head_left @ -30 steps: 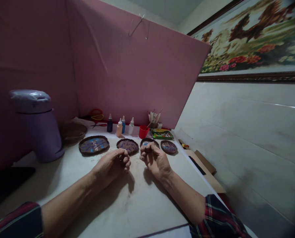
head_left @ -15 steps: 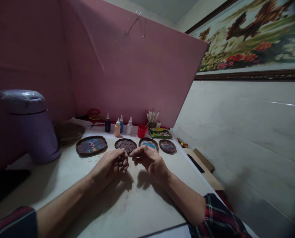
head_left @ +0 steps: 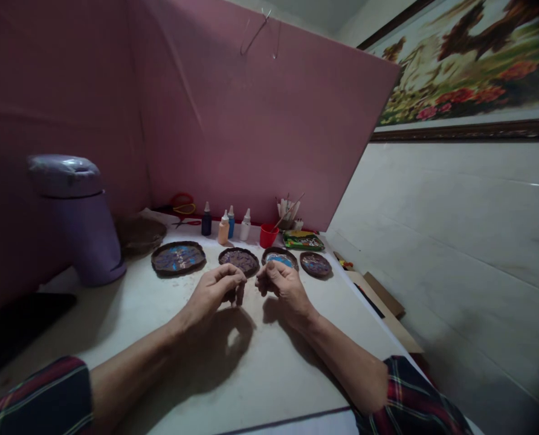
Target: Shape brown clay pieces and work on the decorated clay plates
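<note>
My left hand (head_left: 215, 291) hovers over the white table (head_left: 233, 362), fingers curled in a pinch around a small brown lump (head_left: 238, 294) that hangs from its fingertips. My right hand (head_left: 284, 290) is a short gap to the right, fingers also curled and pinched; what it holds is too small to make out. Just beyond both hands lie dark round painted dishes: a large one (head_left: 177, 258), a middle one (head_left: 239, 260), one with blue (head_left: 279, 258) and a small one (head_left: 315, 264).
A lilac lidded bin (head_left: 81, 217) stands at the left. Small paint bottles (head_left: 226, 225), a red cup (head_left: 268, 235), a cup of brushes (head_left: 287, 212), a green packet (head_left: 303, 241) and scissors (head_left: 183, 208) line the pink partition (head_left: 251, 121). Cardboard (head_left: 382, 302) lies off the right edge.
My hands were touching at the fingertips half a second ago; now they have drawn slightly apart and lifted, the left one carrying the brown lump.
</note>
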`<state>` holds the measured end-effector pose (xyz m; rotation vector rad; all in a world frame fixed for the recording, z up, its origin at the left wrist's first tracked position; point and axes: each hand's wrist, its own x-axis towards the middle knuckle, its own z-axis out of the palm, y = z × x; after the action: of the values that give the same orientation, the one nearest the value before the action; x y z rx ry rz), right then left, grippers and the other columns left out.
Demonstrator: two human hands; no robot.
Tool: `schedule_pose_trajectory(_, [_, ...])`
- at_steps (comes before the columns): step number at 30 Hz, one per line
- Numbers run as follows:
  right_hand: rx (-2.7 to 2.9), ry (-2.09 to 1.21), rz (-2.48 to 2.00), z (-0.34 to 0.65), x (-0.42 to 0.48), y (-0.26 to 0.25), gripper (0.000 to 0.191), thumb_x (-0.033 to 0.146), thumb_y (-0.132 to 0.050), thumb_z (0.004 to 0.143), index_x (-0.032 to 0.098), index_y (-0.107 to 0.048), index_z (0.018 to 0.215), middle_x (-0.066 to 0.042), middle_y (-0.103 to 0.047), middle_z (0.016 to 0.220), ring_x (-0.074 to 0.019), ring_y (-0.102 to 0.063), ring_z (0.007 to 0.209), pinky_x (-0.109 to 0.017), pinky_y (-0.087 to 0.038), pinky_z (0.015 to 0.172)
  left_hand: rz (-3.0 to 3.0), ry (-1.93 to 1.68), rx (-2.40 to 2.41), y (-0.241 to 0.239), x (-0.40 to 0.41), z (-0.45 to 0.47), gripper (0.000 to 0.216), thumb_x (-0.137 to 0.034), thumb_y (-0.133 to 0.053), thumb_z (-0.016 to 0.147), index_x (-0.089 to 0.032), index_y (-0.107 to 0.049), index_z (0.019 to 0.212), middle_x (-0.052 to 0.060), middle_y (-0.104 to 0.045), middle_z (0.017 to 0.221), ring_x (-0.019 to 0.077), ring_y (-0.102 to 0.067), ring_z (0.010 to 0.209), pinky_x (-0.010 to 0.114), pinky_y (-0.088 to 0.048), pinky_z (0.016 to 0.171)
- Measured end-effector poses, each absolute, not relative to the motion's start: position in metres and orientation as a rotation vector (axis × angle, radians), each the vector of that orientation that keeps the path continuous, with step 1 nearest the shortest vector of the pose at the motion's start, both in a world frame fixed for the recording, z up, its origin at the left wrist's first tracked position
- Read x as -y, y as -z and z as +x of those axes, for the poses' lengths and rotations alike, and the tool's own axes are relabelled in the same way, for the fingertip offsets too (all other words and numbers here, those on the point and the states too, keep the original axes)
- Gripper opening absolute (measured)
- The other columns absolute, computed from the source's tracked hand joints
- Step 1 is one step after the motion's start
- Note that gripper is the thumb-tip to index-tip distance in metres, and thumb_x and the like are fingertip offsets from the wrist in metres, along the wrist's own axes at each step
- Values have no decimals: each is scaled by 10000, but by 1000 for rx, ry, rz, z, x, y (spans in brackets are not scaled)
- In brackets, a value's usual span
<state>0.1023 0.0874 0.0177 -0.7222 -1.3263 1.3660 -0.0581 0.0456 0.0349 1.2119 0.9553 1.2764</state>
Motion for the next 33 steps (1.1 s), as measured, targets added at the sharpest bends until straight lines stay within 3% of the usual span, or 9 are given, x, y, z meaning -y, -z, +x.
schedule_pose_trajectory(6, [1472, -1100, -747, 104, -91, -15, 411, 528, -551, 834, 155, -625, 678, -29, -617, 595, -107, -499, 501, -219, -377, 465, 1489, -1585, -1335, -34, -61, -80, 281, -348, -577, 780, -174, -552, 560, -30, -500, 500, 109, -432, 505, 232, -330, 518])
schedule_pose_trajectory(8, [1568, -988, -763, 105, -90, -15, 395, 498, -526, 862, 161, -623, 679, -28, -611, 604, -115, -504, 523, -230, -383, 490, 1484, -1668, -1393, -32, -69, -89, 217, -331, -594, 756, -180, -564, 604, -41, -491, 501, 112, -433, 503, 230, -335, 515])
schedule_pose_trajectory(11, [1755, -810, -784, 107, -85, -17, 359, 415, -491, 906, 169, -629, 683, -28, -611, 638, -127, -525, 575, -247, -397, 554, 1463, -1762, -1435, -29, -80, -99, 112, -238, -636, 665, -184, -611, 760, -17, -593, 659, 137, -524, 614, 226, -394, 573])
schedule_pose_trajectory(14, [1922, -655, -771, 108, -81, -18, 316, 337, -482, 921, 177, -635, 696, -28, -622, 678, -143, -560, 641, -260, -402, 617, 1434, -1801, -1506, -28, -86, -109, 83, -197, -559, 661, -193, -608, 728, -7, -608, 694, 149, -553, 645, 229, -424, 593])
schedule_pose_trajectory(18, [1985, -593, -772, 108, -80, -19, 288, 298, -482, 923, 180, -639, 711, -25, -630, 688, -149, -572, 652, -260, -404, 628, 1361, -1893, -1633, -31, -96, -132, 118, -302, -520, 722, -204, -585, 722, -1, -610, 691, 164, -566, 651, 236, -428, 579])
schedule_pose_trajectory(21, [2000, -594, -780, 109, -80, -18, 282, 290, -484, 922, 177, -639, 715, -27, -636, 694, -149, -579, 653, -257, -408, 626, 1338, -1946, -1786, -34, -104, -153, 164, -350, -505, 754, -207, -583, 769, 20, -635, 752, 183, -589, 733, 254, -446, 658])
schedule_pose_trajectory(29, [2086, -577, -779, 110, -82, -15, 288, 292, -472, 924, 164, -624, 716, -31, -638, 689, -141, -581, 652, -243, -417, 622, 1408, -1607, -2219, -32, -120, -184, 291, -163, -467, 753, -143, -623, 998, 148, -671, 1067, 281, -598, 1033, 369, -425, 916])
schedule_pose_trajectory(33, [2110, -571, -787, 109, -82, -15, 293, 290, -462, 928, 158, -617, 717, -31, -636, 686, -137, -586, 662, -235, -421, 622, 1373, -1390, -2354, -30, -122, -185, 384, -101, -426, 760, -107, -613, 1096, 185, -655, 1148, 307, -585, 1098, 394, -437, 923])
